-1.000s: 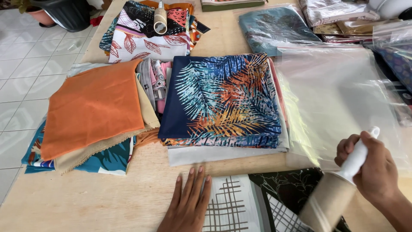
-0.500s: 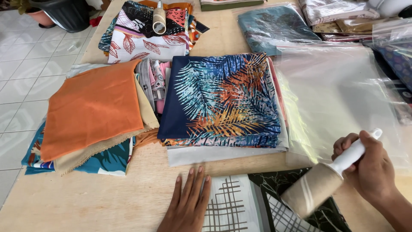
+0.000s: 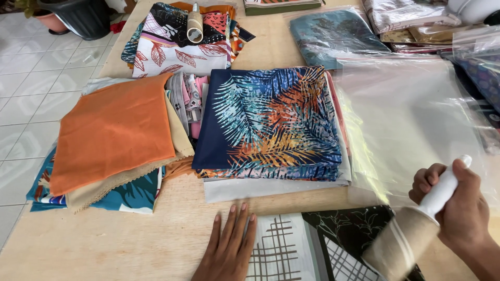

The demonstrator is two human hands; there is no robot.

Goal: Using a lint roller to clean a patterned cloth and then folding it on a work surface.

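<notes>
A navy leaf-print cloth (image 3: 271,122) tops a folded stack at the table's (image 3: 130,244) middle. An orange cloth (image 3: 112,130) lies on a pile by the left edge. Clear plastic bags (image 3: 411,119) spread toward the right edge. A second roller (image 3: 195,25) rests on patterned fabrics (image 3: 177,52) near the far edge.

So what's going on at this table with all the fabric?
A person is working over folded cloth on a wooden table. The right hand grips the white handle of a lint roller, its roll over a dark patterned cloth. The left hand lies flat, fingers on the edge of a white cloth with a brown grid. Beyond lie a navy palm-leaf stack, an orange cloth and clear plastic bags.
</notes>
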